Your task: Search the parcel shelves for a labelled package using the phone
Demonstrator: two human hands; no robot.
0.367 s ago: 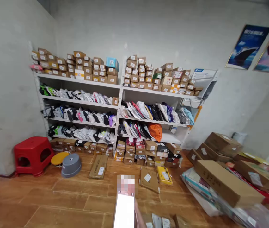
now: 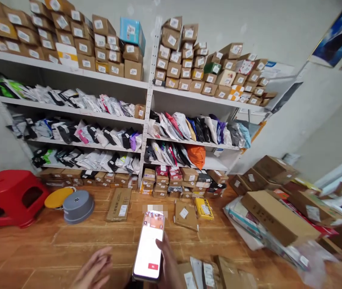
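My right hand (image 2: 167,265) holds a phone (image 2: 149,245) upright at the bottom centre, its bright screen facing me with the thumb on its right edge. My left hand (image 2: 94,269) hovers just left of the phone, fingers apart, holding nothing. Ahead stands a white shelving unit (image 2: 146,116) packed with small labelled cardboard boxes (image 2: 185,60) on top and soft mailer bags (image 2: 185,128) on the lower shelves.
A red plastic stool (image 2: 6,196), a yellow disc and a grey round lid (image 2: 78,206) sit at the left on the tiled floor. Flat parcels (image 2: 119,204) lie before the shelves. A heap of large cartons (image 2: 276,220) fills the right; small packages (image 2: 216,275) lie near my feet.
The view has moved closer to the shelves and tilted down. The phone has risen further into view, and my left hand has appeared beside it.
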